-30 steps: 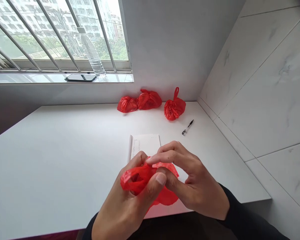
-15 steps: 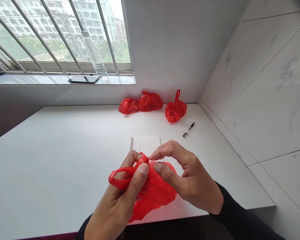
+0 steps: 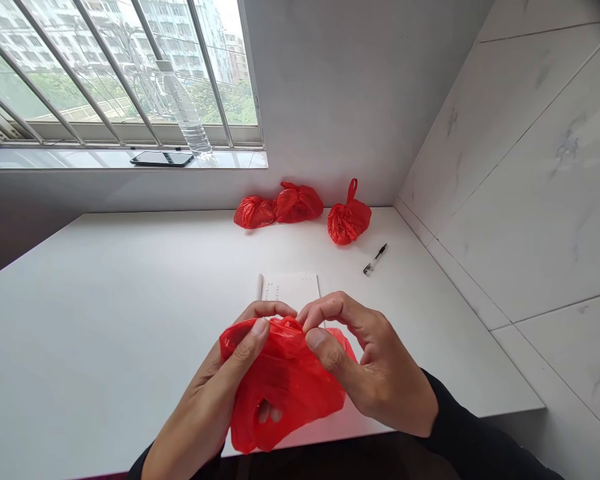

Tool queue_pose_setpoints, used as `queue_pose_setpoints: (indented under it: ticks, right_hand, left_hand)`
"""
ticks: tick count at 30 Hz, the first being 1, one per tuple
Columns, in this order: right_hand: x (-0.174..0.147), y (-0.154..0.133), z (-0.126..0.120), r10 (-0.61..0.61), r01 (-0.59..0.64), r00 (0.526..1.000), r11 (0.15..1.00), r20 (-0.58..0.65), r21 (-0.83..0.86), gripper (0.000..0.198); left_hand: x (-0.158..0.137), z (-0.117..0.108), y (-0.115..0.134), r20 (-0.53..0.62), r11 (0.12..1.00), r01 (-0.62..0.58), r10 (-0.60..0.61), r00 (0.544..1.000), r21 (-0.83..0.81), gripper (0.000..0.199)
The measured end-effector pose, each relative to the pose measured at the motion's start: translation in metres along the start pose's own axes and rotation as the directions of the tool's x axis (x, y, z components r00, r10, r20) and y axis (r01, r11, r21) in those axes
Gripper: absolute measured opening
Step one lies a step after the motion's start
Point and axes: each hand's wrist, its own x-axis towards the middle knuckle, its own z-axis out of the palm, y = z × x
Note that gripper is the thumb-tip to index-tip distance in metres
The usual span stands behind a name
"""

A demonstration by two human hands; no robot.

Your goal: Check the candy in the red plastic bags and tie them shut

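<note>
At the lower centre of the frame your left hand (image 3: 207,400) and right hand (image 3: 375,373) pinched the red plastic bag (image 3: 285,383) narrowly at its top, where thin film could have torn or slipped under hard pulling.

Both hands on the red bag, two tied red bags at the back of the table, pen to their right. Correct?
Not quite: the head view shows three tied red bags at the back, not two. The rest holds: left hand and right hand grip the red bag, and the pen lies to the right.
</note>
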Motion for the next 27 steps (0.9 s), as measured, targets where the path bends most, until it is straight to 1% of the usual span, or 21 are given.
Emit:
queue_pose_setpoints:
  ticks: [3,6,8,10,12,14,15,16,18,20,22,23,25,26,27]
  right_hand:
    - [0.001,0.0,0.003,0.042,-0.043,0.999,0.998,0.023,0.037,0.011]
    - [0.002,0.001,0.005,0.078,-0.078,0.997,0.997,0.029,-0.006,0.026]
    - [0.002,0.001,0.005,0.061,-0.06,0.998,0.998,0.029,-0.038,0.034]
    - [0.001,-0.001,0.003,0.036,-0.035,0.998,0.999,0.043,-0.028,0.039]
    - [-0.001,-0.004,0.001,0.026,-0.027,0.998,1.0,0.05,0.015,0.04]
    - [-0.005,-0.007,0.001,0.006,-0.008,0.999,0.999,0.036,0.053,0.037]
    - [-0.007,-0.008,0.001,-0.013,0.012,1.0,0.998,0.028,0.058,0.037]
    - [-0.01,-0.008,0.002,-0.033,0.032,0.999,0.998,0.03,0.05,0.039]
    - [-0.013,-0.007,0.004,-0.071,0.07,0.995,0.997,0.075,0.009,0.043]
    - [-0.013,-0.002,0.005,-0.092,0.097,0.99,0.994,0.111,-0.043,0.042]
    - [-0.009,0.004,0.004,-0.115,0.127,0.987,0.986,0.113,-0.106,0.045]
    - [-0.006,0.008,0.004,-0.126,0.143,0.985,0.98,0.121,-0.139,0.051]
    - [-0.001,0.016,0.003,-0.128,0.164,0.974,0.967,0.186,-0.193,0.07]
    - [0.001,0.02,0.003,-0.109,0.158,0.966,0.966,0.233,-0.205,0.076]
    - [0.002,0.023,0.004,-0.079,0.139,0.96,0.968,0.27,-0.211,0.075]
  left_hand:
    - [-0.002,0.003,0.001,0.023,0.999,-0.022,0.021,1.0,0.05,0.063]
    - [-0.005,0.006,0.001,0.098,0.997,-0.061,0.056,0.994,0.046,0.058]
    - [-0.006,0.007,0.0,0.118,0.999,-0.049,0.046,0.992,0.025,0.056]
    - [-0.006,0.007,-0.001,0.116,1.0,-0.018,0.016,0.993,0.018,0.059]
    - [-0.004,0.006,-0.001,0.102,1.0,0.019,-0.02,0.995,0.004,0.062]
    - [-0.001,0.005,-0.002,0.081,0.998,0.032,-0.028,0.996,-0.049,0.058]
    - [0.001,0.004,-0.002,0.065,0.997,0.016,-0.011,0.998,-0.076,0.053]
    - [0.002,0.002,-0.002,0.057,0.996,-0.015,0.02,0.998,-0.088,0.044]
    - [0.004,-0.001,-0.003,0.097,0.994,-0.103,0.106,0.99,-0.035,0.032]
    - [0.005,-0.006,-0.004,0.177,0.978,-0.194,0.178,0.968,0.072,0.028]
    - [0.005,-0.011,-0.005,0.231,0.951,-0.269,0.23,0.945,0.154,0.024]
    - [0.005,-0.014,-0.007,0.251,0.937,-0.299,0.25,0.935,0.182,0.022]
    - [0.005,-0.019,-0.01,0.3,0.901,-0.364,0.288,0.909,0.237,0.021]
    - [0.005,-0.021,-0.012,0.319,0.871,-0.402,0.31,0.896,0.282,0.019]
    - [0.005,-0.022,-0.014,0.322,0.831,-0.441,0.338,0.884,0.338,0.016]
